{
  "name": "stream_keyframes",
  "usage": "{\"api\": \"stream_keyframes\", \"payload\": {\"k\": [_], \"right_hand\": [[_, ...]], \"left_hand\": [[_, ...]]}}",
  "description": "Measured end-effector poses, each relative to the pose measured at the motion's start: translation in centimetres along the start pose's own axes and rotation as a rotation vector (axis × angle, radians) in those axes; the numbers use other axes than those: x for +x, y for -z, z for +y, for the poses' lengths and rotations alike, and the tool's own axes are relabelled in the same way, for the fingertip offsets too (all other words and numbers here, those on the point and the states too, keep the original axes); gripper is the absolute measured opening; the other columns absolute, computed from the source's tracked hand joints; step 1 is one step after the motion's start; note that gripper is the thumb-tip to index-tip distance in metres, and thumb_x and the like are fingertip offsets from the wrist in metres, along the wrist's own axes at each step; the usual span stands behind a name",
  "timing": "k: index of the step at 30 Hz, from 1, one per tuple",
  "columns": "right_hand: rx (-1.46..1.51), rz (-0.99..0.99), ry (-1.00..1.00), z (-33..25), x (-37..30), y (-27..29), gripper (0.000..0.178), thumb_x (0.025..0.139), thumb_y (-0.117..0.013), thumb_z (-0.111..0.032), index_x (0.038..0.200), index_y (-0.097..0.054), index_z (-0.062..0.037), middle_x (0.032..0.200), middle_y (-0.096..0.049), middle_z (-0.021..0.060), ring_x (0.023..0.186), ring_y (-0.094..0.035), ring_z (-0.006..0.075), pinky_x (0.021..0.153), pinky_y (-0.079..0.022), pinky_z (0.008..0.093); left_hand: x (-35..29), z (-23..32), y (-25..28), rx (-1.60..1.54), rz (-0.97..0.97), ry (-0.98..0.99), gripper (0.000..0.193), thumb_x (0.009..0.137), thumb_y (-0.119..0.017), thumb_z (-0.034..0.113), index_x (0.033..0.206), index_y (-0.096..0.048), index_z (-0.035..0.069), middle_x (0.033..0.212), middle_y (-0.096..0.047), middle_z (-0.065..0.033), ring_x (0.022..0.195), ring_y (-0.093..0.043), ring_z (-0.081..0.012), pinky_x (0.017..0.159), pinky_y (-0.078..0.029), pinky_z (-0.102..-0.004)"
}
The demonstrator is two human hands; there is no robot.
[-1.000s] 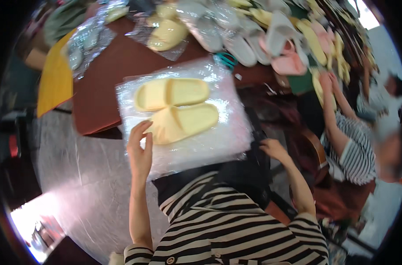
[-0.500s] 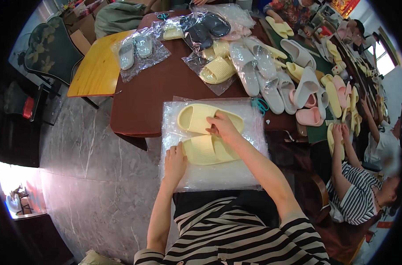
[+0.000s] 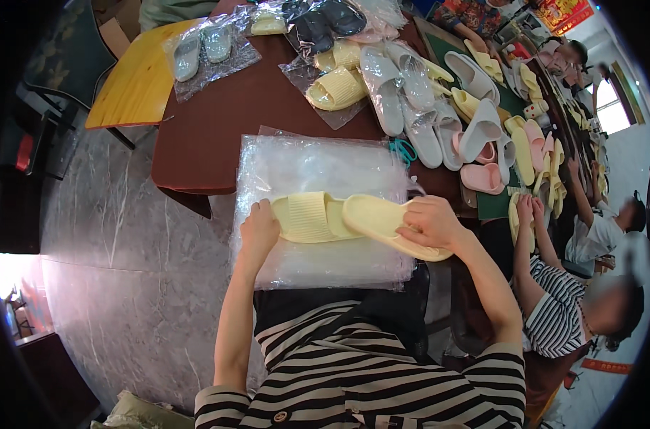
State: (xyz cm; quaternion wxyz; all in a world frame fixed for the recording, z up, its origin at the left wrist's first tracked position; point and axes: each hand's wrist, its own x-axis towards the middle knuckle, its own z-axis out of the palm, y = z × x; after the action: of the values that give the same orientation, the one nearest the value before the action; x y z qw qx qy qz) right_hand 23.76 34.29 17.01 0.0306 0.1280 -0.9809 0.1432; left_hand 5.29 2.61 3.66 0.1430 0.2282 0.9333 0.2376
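Note:
Two pale yellow slippers lie nearly end to end above a stack of clear plastic bags [image 3: 318, 164]. My left hand [image 3: 259, 230] is closed on the toe end of the left slipper [image 3: 308, 217], which has a ribbed strap. My right hand [image 3: 430, 225] grips the right slipper [image 3: 375, 218] around its strap, with the heel pointing left and overlapping the other slipper's heel. The stack of bags rests in front of my body, partly over the table edge.
The brown table [image 3: 232, 107] carries bagged grey slippers [image 3: 217, 44], bagged yellow slippers [image 3: 335, 89] and dark bagged slippers [image 3: 314, 32]. Teal scissors [image 3: 403, 151] lie beside the bags. Loose grey and pink slippers [image 3: 482, 179] pile up to the right, where a co-worker in stripes [image 3: 561, 307] sits.
My right hand has swung its slipper from above the other one round to the right, turning it end for end. My left hand keeps hold of its slipper. The whole view has shifted slightly.

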Motion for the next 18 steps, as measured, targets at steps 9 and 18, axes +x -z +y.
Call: {"api": "stream_keyframes", "payload": {"k": [9, 18], "right_hand": [[-0.035, 0.085, 0.403, 2.3, 3.9, -6.2, 0.035, 0.084, -0.067, -0.035, 0.064, -0.052, -0.0108, 0.071, -0.053, 0.0039, 0.074, -0.057, 0.0234, 0.066, -0.046, 0.0359], [0.029, 0.157, 0.538, 0.8, 8.6, -10.7, 0.032, 0.084, -0.066, -0.029, 0.062, -0.05, -0.0115, 0.069, -0.051, 0.0032, 0.072, -0.056, 0.0218, 0.066, -0.045, 0.0352]], "left_hand": [[1.9, -5.3, -1.5, -0.484, -0.056, -0.09, 0.038, 0.091, -0.052, 0.006, 0.128, -0.044, -0.002, 0.106, -0.065, -0.0238, 0.089, -0.069, -0.0301, 0.07, -0.056, -0.0402], [2.6, -5.5, -1.2, -0.595, -0.182, -0.242, 0.04, 0.095, -0.048, 0.005, 0.134, -0.044, 0.001, 0.115, -0.063, -0.0176, 0.098, -0.064, -0.0219, 0.074, -0.054, -0.0332]]}}
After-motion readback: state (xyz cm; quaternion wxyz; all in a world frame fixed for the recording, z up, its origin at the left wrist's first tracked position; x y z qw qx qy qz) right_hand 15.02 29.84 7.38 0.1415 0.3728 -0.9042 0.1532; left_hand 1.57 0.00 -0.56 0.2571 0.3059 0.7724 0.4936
